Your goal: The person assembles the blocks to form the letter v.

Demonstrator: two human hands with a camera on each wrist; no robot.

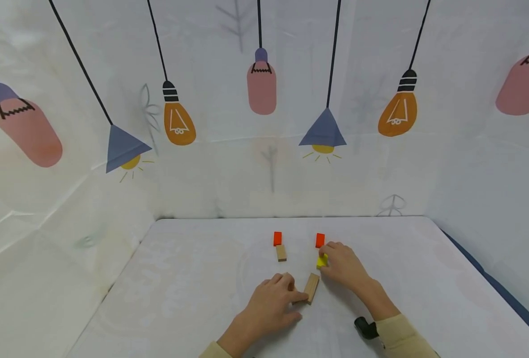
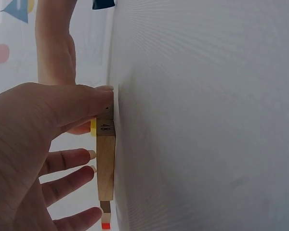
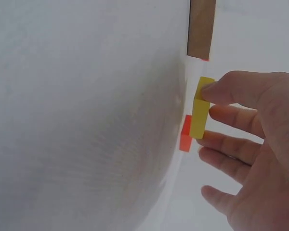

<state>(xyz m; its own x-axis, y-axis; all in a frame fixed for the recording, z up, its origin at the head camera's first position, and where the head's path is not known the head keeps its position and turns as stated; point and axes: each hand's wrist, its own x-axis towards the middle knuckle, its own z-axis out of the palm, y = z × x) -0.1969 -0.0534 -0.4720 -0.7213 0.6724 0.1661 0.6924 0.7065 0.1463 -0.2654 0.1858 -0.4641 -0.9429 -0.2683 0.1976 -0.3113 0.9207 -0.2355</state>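
My right hand [image 1: 346, 266] pinches a small yellow block [image 1: 321, 261] low over the table; the thumb lies against the yellow block [image 3: 200, 113] in the right wrist view. Just behind it is a red block [image 1: 320, 240]. My left hand [image 1: 271, 303] has its fingers spread, and one finger touches the near end of a slanted wooden block [image 1: 312, 285]. A second wooden block [image 1: 298, 301] is mostly covered by that hand. In the left wrist view a wooden block [image 2: 105, 166] meets a piece whose end is marked 48, with the thumb overlapping it.
Farther back stand another red block [image 1: 277, 238] and a short wooden block [image 1: 281, 253], end to end. A black object [image 1: 366, 328] is at the right wrist. The white table [image 1: 193, 278] ends against a patterned cloth wall [image 1: 228, 169].
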